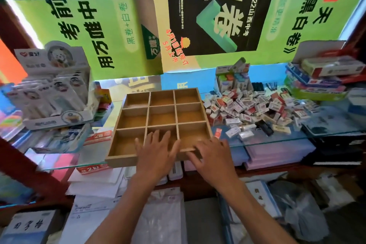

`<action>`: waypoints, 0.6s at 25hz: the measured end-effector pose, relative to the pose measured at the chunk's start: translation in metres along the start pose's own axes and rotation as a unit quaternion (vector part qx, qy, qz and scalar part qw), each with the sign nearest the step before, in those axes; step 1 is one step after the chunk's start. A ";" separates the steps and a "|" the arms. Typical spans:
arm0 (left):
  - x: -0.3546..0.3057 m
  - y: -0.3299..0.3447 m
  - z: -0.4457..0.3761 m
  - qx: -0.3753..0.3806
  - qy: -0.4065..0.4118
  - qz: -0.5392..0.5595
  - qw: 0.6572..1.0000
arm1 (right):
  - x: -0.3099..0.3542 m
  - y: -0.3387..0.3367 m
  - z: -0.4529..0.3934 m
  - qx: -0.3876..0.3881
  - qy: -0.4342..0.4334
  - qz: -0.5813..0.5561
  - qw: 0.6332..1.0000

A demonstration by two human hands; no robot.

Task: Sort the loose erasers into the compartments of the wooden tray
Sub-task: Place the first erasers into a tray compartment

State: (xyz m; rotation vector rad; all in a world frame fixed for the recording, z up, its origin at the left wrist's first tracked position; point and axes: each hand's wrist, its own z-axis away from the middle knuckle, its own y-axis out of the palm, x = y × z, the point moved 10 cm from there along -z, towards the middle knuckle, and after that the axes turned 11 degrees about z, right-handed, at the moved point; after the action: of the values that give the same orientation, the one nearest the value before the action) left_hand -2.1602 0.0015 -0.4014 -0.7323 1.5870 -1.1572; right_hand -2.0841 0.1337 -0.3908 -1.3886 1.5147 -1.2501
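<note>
A wooden tray (126, 123) with a three-by-three grid of compartments sits on the glass shelf; every compartment I can see holds nothing. My left hand (158, 152) lies flat over the tray's front middle compartment and front wall, fingers spread. My right hand (212, 154) rests on the tray's front right corner, fingers pointing left along the rim. A big heap of small wrapped erasers (253, 109) lies on the glass just right of the tray. A single red-and-white eraser (217, 132) sits by the tray's right wall.
The glass shelf's front edge (277, 140) runs just below the heap. Display boxes of stationery (55, 93) stand at the left, stacked boxes (320, 77) at the far right, an eraser box (231, 79) behind the heap. Papers and bags lie below.
</note>
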 end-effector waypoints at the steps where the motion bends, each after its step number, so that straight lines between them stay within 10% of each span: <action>1: -0.001 -0.002 0.001 -0.018 0.011 0.009 1.000 | 0.000 0.002 0.002 -0.013 -0.007 0.002 1.000; 11: 0.008 -0.004 -0.014 0.020 0.054 -0.057 0.997 | -0.005 0.006 0.000 -0.047 -0.038 -0.015 0.998; 15: 0.036 -0.007 -0.019 0.076 0.082 -0.001 0.994 | -0.036 -0.017 -0.005 -0.074 0.088 -0.346 0.931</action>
State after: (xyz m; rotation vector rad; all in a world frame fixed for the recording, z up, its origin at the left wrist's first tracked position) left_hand -2.1904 -0.0262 -0.4069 -0.5513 1.6105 -1.3532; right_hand -2.0781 0.1710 -0.3772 -2.0663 1.2850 -1.7398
